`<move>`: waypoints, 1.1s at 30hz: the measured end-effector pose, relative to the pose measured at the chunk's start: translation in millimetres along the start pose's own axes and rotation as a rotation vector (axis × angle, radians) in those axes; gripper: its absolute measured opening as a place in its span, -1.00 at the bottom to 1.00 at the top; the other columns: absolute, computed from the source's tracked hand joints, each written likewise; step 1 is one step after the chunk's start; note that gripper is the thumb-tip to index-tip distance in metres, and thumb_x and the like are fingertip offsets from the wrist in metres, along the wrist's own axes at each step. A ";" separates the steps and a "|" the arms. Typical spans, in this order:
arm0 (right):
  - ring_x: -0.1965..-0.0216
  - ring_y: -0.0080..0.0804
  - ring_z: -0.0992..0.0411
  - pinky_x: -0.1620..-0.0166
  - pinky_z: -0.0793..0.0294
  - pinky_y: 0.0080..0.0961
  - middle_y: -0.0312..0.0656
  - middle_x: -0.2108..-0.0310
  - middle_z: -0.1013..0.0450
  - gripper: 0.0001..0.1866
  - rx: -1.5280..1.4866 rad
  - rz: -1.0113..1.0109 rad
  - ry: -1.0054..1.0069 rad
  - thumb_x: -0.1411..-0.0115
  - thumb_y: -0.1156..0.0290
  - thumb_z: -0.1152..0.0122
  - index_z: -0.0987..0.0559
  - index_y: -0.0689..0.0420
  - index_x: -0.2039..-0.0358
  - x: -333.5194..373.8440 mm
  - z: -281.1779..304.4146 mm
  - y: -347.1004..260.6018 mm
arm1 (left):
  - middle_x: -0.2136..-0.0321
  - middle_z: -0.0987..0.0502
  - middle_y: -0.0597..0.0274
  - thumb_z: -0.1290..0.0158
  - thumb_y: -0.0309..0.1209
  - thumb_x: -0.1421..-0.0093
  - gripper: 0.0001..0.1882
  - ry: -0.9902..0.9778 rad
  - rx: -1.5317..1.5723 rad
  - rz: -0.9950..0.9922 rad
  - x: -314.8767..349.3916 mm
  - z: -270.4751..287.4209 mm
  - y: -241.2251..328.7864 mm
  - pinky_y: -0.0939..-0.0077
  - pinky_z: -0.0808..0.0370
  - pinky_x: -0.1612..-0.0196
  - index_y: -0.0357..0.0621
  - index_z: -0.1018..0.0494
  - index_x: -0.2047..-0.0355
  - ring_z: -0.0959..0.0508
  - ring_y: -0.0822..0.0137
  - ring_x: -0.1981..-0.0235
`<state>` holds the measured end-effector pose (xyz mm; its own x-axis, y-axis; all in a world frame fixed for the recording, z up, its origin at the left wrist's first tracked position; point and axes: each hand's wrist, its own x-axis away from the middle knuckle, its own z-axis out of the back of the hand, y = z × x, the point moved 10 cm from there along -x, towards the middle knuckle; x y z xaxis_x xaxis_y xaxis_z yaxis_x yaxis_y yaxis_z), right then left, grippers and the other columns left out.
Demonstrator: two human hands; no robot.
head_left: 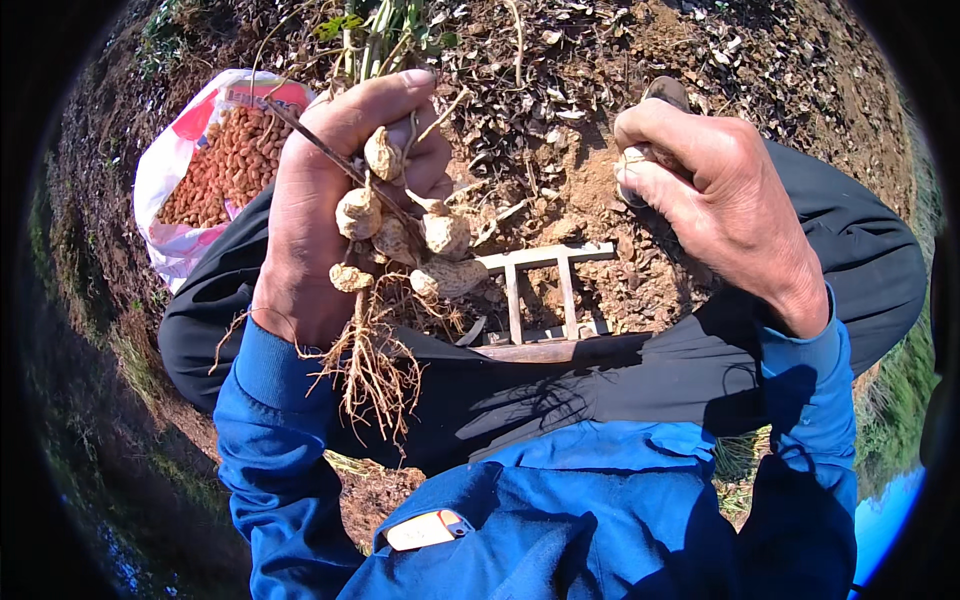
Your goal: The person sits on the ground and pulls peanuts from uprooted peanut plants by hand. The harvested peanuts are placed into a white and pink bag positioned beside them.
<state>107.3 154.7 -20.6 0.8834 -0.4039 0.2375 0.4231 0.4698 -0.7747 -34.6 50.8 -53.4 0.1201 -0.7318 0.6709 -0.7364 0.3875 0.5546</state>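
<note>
My left hand [322, 190] is closed around the green stems [375, 45] of an uprooted peanut plant. Several peanut pods [446, 232], tan and soil-dusted, hang below the fingers. Its thin roots [370, 375] dangle downward past my wrist. To the right and apart from the plant, my right hand [715, 190] is closed, thumb against bent fingers. A pale bit that looks like a peanut pod [634, 160] shows between them, mostly hidden.
A white and pink sack [160, 215] full of peanuts [225, 165] stands at the left by my knee. Between my legs a small wooden frame [545, 258] rests on soil strewn with dry leaves [560, 80]. A dark shoe tip [667, 92] shows beyond my right hand.
</note>
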 end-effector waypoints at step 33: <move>0.24 -0.26 -0.55 0.18 -0.53 -0.49 -0.05 0.25 -0.54 -0.56 -0.200 0.381 0.263 0.04 0.78 -0.21 -0.55 0.27 0.08 -1.9 -23.3 -57.6 | 0.55 -0.52 0.31 -0.03 -0.46 -0.17 -0.88 0.283 -0.269 0.026 -10.0 4.4 -30.0 0.61 -0.44 0.52 -0.24 -0.52 0.45 -0.47 0.56 0.58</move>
<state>76.5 110.1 9.9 0.8760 -0.4292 -0.2200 0.0107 0.4734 -0.8808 -16.7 44.1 -79.0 0.3101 -0.5505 0.7751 -0.5454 0.5648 0.6193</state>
